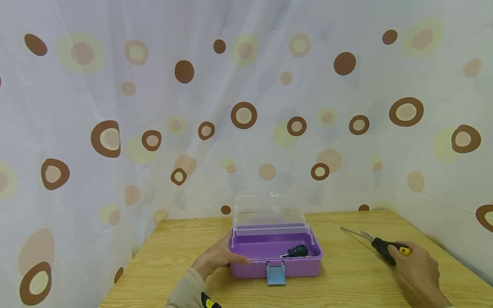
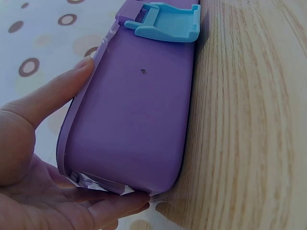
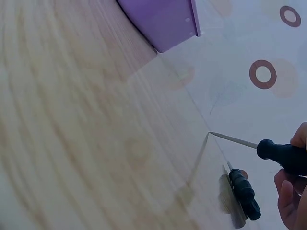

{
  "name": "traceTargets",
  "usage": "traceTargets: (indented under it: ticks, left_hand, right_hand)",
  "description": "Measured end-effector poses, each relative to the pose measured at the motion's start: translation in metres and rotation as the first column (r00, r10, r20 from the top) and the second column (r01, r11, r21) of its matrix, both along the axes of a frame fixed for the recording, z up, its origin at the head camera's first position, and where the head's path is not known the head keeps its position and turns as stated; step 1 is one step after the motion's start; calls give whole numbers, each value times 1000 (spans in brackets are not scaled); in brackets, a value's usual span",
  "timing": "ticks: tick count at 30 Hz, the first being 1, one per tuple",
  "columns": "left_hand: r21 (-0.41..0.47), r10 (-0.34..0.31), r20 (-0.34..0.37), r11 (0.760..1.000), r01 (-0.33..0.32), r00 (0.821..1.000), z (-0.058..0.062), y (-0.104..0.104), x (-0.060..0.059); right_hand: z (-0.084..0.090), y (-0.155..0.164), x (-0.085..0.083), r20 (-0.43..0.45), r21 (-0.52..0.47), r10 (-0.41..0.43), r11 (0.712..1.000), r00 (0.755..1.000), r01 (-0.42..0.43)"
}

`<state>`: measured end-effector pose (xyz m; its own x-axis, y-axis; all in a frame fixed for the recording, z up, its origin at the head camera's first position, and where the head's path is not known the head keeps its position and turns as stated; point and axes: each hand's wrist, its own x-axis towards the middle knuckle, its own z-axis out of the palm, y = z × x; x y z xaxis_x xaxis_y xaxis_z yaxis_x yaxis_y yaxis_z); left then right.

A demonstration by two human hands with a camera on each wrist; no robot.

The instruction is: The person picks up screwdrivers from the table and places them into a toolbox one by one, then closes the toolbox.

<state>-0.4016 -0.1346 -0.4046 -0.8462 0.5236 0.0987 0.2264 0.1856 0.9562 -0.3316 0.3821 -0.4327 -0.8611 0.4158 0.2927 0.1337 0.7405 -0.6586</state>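
A purple toolbox (image 1: 275, 268) stands on the table, its clear lid (image 1: 269, 207) raised and its light blue latch (image 1: 275, 274) hanging down in front. Inside lies a screwdriver with a dark green handle (image 1: 298, 251). My left hand (image 1: 215, 258) grips the box's left end, thumb on the front rim and fingers around the side. Off to the right of the box, my right hand (image 1: 417, 266) holds a screwdriver (image 3: 283, 155) by its dark handle, shaft pointing away and left. Just beyond that hand, a second dark-handled screwdriver (image 3: 243, 192) lies on the table.
The wooden table (image 1: 346, 286) runs back to a white curtain (image 1: 269, 107) with brown and yellow circles, which also hangs along both sides. A black and yellow strap-like piece (image 1: 209, 301) shows by the left sleeve (image 1: 186, 288).
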Motion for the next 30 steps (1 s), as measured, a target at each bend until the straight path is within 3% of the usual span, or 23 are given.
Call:
traceTargets:
  ticks: [20, 24, 30]
  left_hand:
    - [-22, 23, -1, 999, -23, 1000, 0, 0, 1]
    - [-28, 24, -1, 999, -24, 1000, 0, 0, 1]
    - [-25, 20, -5, 999, -20, 1000, -1, 0, 0]
  right_hand:
    - [10, -8, 6, -78, -285, -71, 957, 994, 46]
    - [11, -9, 6, -111, -401, -77, 916, 991, 26]
    - [9, -9, 4, -180, -581, -55, 812, 982, -61]
